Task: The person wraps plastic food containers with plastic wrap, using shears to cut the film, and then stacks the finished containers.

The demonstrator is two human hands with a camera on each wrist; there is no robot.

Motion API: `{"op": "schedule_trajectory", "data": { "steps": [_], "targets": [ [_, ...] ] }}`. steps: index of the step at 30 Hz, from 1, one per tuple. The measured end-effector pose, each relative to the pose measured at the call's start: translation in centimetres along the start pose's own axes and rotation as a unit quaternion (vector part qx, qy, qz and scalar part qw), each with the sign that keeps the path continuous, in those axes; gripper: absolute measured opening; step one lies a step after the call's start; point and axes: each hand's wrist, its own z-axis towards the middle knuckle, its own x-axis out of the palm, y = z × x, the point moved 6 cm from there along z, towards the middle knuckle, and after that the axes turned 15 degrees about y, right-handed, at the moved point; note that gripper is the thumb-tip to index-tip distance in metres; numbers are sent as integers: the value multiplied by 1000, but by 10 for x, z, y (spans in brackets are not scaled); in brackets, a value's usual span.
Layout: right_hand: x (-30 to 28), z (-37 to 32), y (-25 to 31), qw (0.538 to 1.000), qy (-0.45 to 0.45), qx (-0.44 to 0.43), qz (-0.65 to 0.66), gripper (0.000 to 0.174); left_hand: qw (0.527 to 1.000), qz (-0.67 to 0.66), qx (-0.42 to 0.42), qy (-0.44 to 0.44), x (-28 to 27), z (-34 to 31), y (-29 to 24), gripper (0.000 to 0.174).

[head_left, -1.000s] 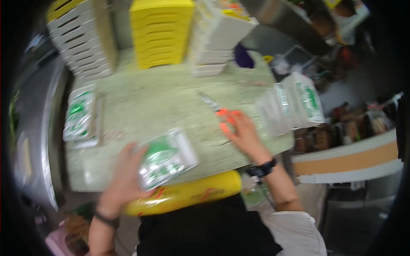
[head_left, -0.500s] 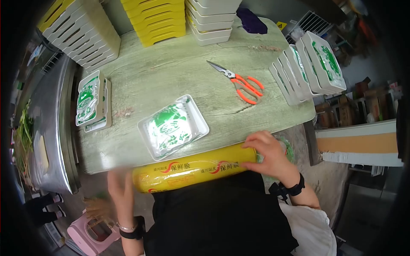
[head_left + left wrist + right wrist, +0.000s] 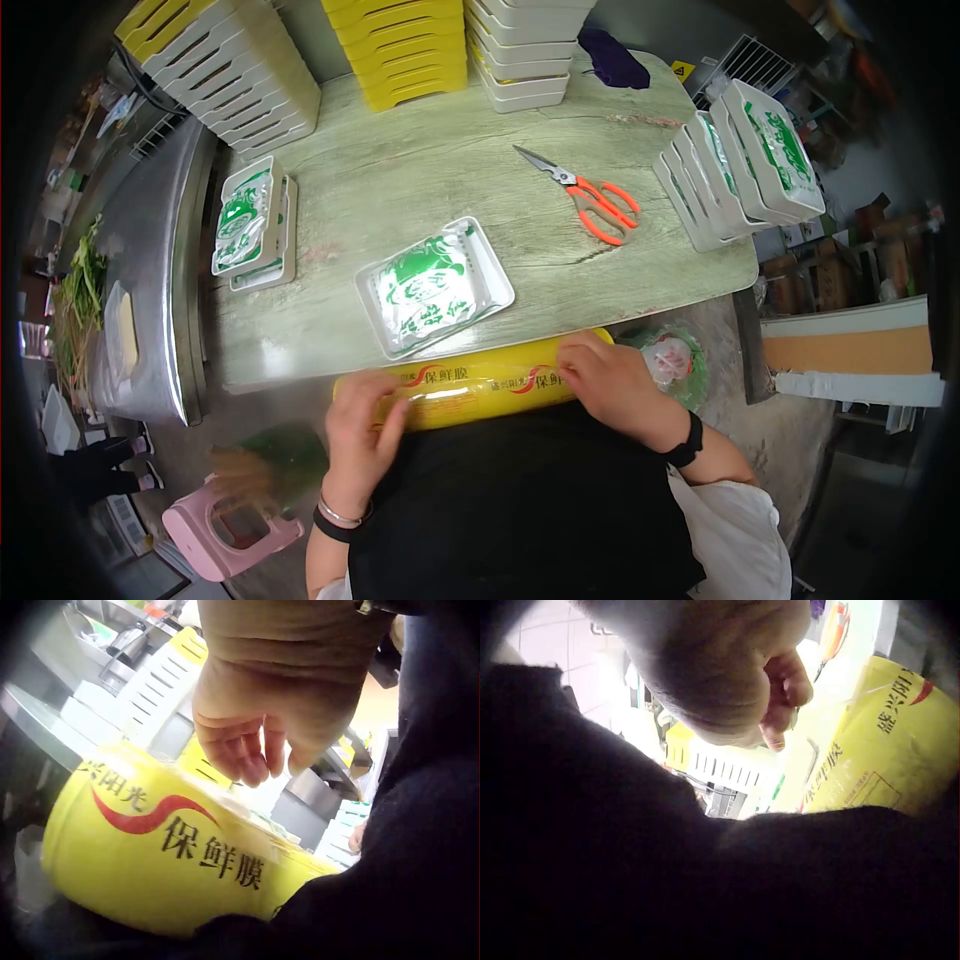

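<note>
A yellow roll of cling film (image 3: 470,385) lies along the table's near edge, against the black apron. My left hand (image 3: 360,430) is at the roll's left part, fingers bent loosely, with a gap between thumb and forefinger. In the left wrist view its fingertips hang over the roll (image 3: 165,847). Near the roll's right end, the curled fingers of my right hand (image 3: 620,395) pinch at the film's surface; the pinched edge is mostly hidden. Just beyond the roll sits a white tray (image 3: 500,297) holding a silvery packet with green print (image 3: 430,285).
Orange-handled scissors (image 3: 590,195) lie open on the table (image 3: 400,180). More trays with packets stand at left (image 3: 245,220) and lean in a row at right (image 3: 770,150). Tall stacks of white crates (image 3: 230,80) and yellow crates (image 3: 405,50) line the back.
The right hand left the scissors and moved to the roll's right end, then inward. The left hand let go of the tray, went to the roll's left end, then came over the roll.
</note>
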Motion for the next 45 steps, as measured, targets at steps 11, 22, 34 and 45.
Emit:
{"op": "schedule_trajectory", "data": {
  "steps": [11, 22, 34, 45],
  "targets": [
    [-8, -48, -9, 958, 63, 26, 279, 13, 950, 92, 204, 216, 63, 45, -33, 16],
    [-13, -29, 4, 997, 37, -46, 58, 10, 947, 187, 139, 219, 16, 4, -6, 21],
    [-12, -37, -1, 976, -3, 55, 209, 11, 969, 219, 24, 111, -25, -42, -6, 8],
    [-132, -13, 61, 994, -40, -66, 75, 12, 998, 3, 44, 33, -107, -29, -69, 4]
  ]
}}
